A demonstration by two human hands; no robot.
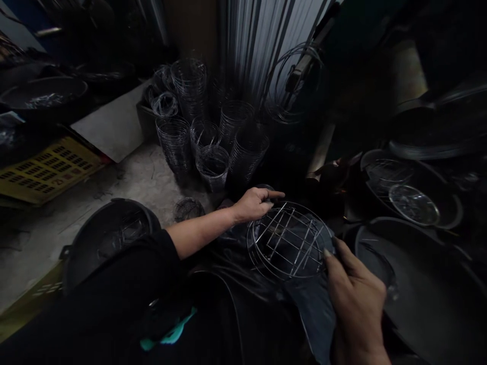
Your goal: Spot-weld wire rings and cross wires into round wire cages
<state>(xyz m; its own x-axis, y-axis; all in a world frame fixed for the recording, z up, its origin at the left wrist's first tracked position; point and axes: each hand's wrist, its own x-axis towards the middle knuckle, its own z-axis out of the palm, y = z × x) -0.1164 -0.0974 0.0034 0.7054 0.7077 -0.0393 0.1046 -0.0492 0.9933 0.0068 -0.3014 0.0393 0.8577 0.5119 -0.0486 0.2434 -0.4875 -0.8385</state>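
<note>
A round wire rack (291, 238), with thin bars crossing inside its ring, is tilted above my lap; a second ring shows just beneath. My right hand (355, 291) grips its near right rim, thumb on top and fingers partly hidden behind. At the far left rim is my left hand (253, 204), its index finger stretched out over the edge and its thumb and other fingers bent at the wire. Dark cloth (312, 304) lies under the rack.
Several stacks of wire rings (249, 152) stand ahead on the floor. Dark basins (426, 284) flank me on the right, and another basin (110, 238) holding wire pieces is at left. A yellow crate (53, 170) sits farther left. Corrugated metal (266, 45) rises behind.
</note>
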